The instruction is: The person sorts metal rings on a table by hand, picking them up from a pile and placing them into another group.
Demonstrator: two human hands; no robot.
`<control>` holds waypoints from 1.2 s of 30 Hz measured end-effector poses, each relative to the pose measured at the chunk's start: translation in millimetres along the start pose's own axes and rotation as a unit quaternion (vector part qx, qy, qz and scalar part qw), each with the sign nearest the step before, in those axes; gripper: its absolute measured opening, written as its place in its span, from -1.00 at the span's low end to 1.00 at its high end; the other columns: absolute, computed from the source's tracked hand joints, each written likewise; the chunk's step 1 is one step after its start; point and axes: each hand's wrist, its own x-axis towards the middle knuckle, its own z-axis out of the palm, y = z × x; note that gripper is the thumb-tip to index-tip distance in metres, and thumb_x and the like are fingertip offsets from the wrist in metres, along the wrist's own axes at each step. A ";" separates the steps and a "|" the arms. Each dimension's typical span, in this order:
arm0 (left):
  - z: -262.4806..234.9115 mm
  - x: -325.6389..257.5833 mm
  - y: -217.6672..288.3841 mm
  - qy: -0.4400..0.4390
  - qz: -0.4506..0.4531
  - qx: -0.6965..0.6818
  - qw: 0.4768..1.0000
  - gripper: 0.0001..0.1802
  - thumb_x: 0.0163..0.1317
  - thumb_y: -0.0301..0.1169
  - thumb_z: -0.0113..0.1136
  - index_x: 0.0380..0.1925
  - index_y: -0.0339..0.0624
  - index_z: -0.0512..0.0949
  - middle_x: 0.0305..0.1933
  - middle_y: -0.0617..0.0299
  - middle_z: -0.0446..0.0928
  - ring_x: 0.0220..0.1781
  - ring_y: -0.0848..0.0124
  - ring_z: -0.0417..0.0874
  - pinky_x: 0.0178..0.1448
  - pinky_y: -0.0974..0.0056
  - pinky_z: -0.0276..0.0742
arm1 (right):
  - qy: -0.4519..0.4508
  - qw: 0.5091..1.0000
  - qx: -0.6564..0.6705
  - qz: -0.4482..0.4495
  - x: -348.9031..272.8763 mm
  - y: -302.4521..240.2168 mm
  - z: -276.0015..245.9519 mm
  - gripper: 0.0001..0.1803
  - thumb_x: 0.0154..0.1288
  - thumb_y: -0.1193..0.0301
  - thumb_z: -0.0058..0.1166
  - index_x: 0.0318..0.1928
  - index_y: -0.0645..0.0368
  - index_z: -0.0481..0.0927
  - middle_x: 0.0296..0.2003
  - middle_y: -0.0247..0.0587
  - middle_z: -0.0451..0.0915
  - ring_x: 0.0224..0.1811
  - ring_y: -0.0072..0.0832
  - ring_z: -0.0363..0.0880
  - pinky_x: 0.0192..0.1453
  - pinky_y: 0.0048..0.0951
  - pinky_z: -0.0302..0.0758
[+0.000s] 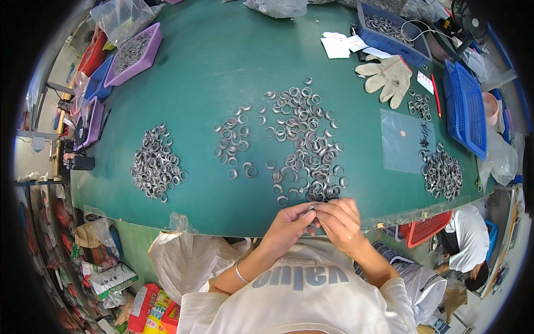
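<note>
White shirt (300,300) fills the bottom centre of the frame, both forearms rising from it. Left hand (287,227) and right hand (340,220) meet at the lower centre, at the near edge of the green table (211,72). Fingertips of both are pressed together, pinching a small metal ring (311,209) between them; the ring is mostly hidden by the fingers. Bracelet (240,274) sits on the left wrist.

Just above the hands lies the big ring pile (303,142), spread loose across the frame's centre. A smaller cluster (233,142) lies left of it, and a dense heap (156,164) sits at middle left. Another heap (442,172) lies at the right, beside a clear plastic sheet (406,139).

A work glove (386,78) lies at the upper right, paper slips (339,44) near it. Blue basket (464,106) at the right edge, blue tray (389,33) with rings at the top right. Purple tray (133,53) holding metal parts at the upper left. Another person (467,239) sits at the lower right.
</note>
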 end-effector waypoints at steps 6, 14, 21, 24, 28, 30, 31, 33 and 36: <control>-5.1 0.8 5.5 0.033 0.020 0.021 0.999 -0.72 0.35 -0.45 0.02 0.00 -0.32 0.51 -0.31 0.22 0.58 -0.37 0.56 0.49 -0.33 0.48 0.36 | 0.068 0.975 0.013 0.212 1.1 9.7 -13.7 -0.86 0.05 0.55 0.20 -0.32 0.28 0.60 -0.26 -0.14 0.57 -0.25 -0.20 0.50 -0.15 -0.24 0.41; -6.1 0.8 4.4 0.004 0.023 0.019 1.000 -0.67 0.29 -0.57 -0.12 0.00 -0.30 0.52 -0.32 0.18 0.57 -0.44 0.55 0.44 -0.39 0.46 0.32 | 0.046 0.973 -0.008 0.226 9.5 15.2 -1.1 -0.88 0.04 0.50 0.25 -0.39 0.18 0.58 -0.40 -0.20 0.49 -0.31 -0.22 0.40 -0.19 -0.31 0.27; -2.8 6.1 7.3 0.008 -0.050 -0.055 0.997 -0.71 0.36 -0.41 -0.07 -0.04 -0.26 0.55 -0.17 0.17 0.60 -0.19 0.47 0.58 -0.23 0.46 0.49 | -0.054 0.998 -0.009 0.016 7.9 -3.1 -13.1 -0.74 -0.16 0.53 0.20 -0.32 0.18 0.63 -0.33 -0.24 0.55 -0.26 -0.22 0.49 -0.14 -0.25 0.37; 0.6 6.8 0.0 0.046 0.005 0.006 0.999 -0.70 0.33 -0.35 0.03 -0.04 -0.29 0.55 -0.25 0.19 0.60 -0.32 0.47 0.57 -0.34 0.48 0.41 | -0.056 0.995 0.020 0.077 5.2 -0.1 -18.2 -0.72 -0.09 0.59 0.19 -0.25 0.20 0.62 -0.25 -0.22 0.54 -0.16 -0.20 0.47 -0.07 -0.25 0.37; -9.5 5.5 7.6 0.010 -0.058 -0.058 0.997 -0.71 0.29 -0.40 0.04 -0.07 -0.32 0.55 -0.32 0.22 0.56 -0.39 0.49 0.50 -0.40 0.48 0.35 | -0.024 0.976 -0.087 0.197 0.1 17.2 -29.1 -0.78 -0.03 0.53 0.25 -0.29 0.21 0.60 -0.23 -0.23 0.51 -0.17 -0.23 0.42 -0.09 -0.26 0.30; -7.9 4.4 9.7 0.006 -0.066 -0.070 0.995 -0.72 0.27 -0.44 0.02 -0.08 -0.33 0.55 -0.31 0.22 0.54 -0.37 0.50 0.47 -0.41 0.48 0.32 | -0.070 0.963 -0.170 0.198 1.3 20.3 -24.3 -0.80 -0.02 0.50 0.25 -0.31 0.20 0.59 -0.25 -0.25 0.50 -0.20 -0.24 0.41 -0.09 -0.27 0.25; -5.2 4.4 10.1 0.015 -0.059 -0.066 0.996 -0.71 0.26 -0.45 0.01 -0.07 -0.34 0.55 -0.29 0.21 0.53 -0.35 0.50 0.47 -0.41 0.48 0.32 | -0.074 0.964 -0.172 0.191 0.9 21.0 -23.0 -0.81 -0.01 0.50 0.25 -0.31 0.20 0.58 -0.25 -0.25 0.51 -0.20 -0.24 0.42 -0.08 -0.27 0.24; 0.7 5.1 8.9 0.033 -0.044 -0.058 0.997 -0.70 0.24 -0.47 -0.01 -0.07 -0.36 0.54 -0.25 0.18 0.53 -0.31 0.49 0.47 -0.42 0.49 0.30 | -0.083 0.965 -0.176 0.176 -0.6 22.4 -20.2 -0.81 0.00 0.50 0.24 -0.31 0.19 0.57 -0.26 -0.26 0.51 -0.20 -0.25 0.42 -0.07 -0.27 0.23; 0.9 5.8 8.7 0.027 -0.053 -0.116 0.992 -0.68 0.23 -0.50 -0.04 -0.03 -0.36 0.51 -0.29 0.19 0.49 -0.33 0.51 0.42 -0.43 0.47 0.27 | -0.007 0.972 -0.090 0.217 -1.2 26.4 -14.2 -0.82 0.01 0.54 0.22 -0.32 0.18 0.56 -0.30 -0.25 0.51 -0.22 -0.21 0.43 -0.06 -0.28 0.22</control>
